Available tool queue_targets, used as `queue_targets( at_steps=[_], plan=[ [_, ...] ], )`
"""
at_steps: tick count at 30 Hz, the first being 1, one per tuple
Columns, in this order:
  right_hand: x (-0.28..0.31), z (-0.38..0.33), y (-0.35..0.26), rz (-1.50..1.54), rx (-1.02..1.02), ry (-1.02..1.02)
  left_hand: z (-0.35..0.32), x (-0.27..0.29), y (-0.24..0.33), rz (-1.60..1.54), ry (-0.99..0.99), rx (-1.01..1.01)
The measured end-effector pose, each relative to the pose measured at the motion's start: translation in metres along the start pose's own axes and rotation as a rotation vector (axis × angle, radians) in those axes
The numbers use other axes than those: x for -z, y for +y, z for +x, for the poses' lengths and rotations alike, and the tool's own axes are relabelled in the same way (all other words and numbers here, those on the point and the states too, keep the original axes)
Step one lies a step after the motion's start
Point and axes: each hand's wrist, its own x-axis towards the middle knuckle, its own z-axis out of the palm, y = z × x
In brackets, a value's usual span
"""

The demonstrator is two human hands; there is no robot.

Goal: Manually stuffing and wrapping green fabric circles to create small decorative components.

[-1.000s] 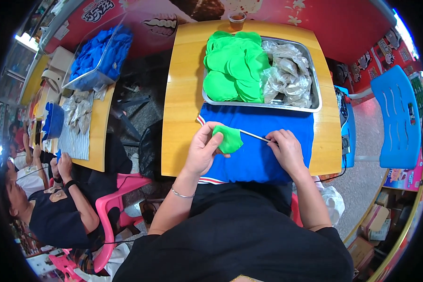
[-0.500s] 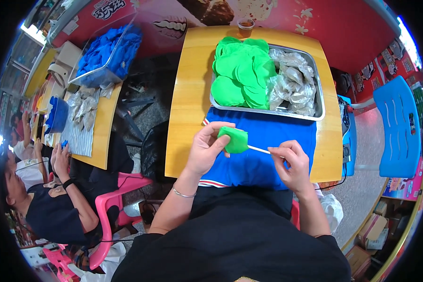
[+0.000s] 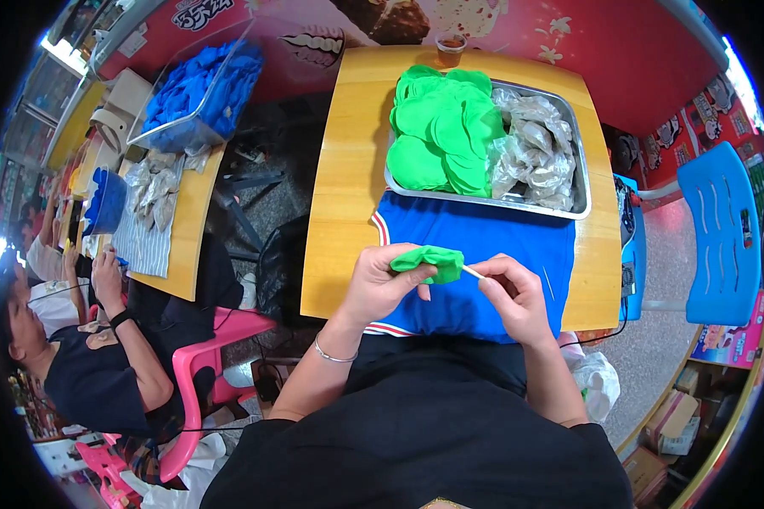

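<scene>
My left hand (image 3: 377, 287) is closed on a floppy bright green fabric piece (image 3: 437, 260), folded over at its edge. A thin pale stick (image 3: 474, 272) is pinched between the thumb and fingers of my right hand (image 3: 518, 304), its far end against or inside the green piece; the folds hide which. Both hands are above a blue cloth (image 3: 518, 242) with a red and white striped edge. Beyond it, a metal tray (image 3: 581, 182) holds a pile of round green fabric pieces (image 3: 441, 127) and several clear plastic bags (image 3: 535, 153) with greyish contents.
A cup of brown drink (image 3: 451, 49) stands at the wooden table's (image 3: 339, 187) far edge. To the left, another person (image 3: 102, 365) works at a second table near a clear bin (image 3: 174, 140) of blue pieces. A blue chair (image 3: 721, 237) is at the right.
My right hand has moved left, closer to my left hand, with the stick. The green piece has tipped flatter, and less of the stick shows.
</scene>
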Motion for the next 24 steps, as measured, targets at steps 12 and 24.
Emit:
queue_targets(
  at_steps=[12, 24],
  plan=[
    [-0.002, 0.004, 0.001, -0.166, 0.047, -0.051, 0.002, -0.008, 0.015, 0.199, 0.005, -0.131],
    [-0.021, -0.005, 0.021, 0.353, -0.095, 0.023, 0.004, -0.027, -0.008, 0.005, 0.162, -0.24]
  ],
)
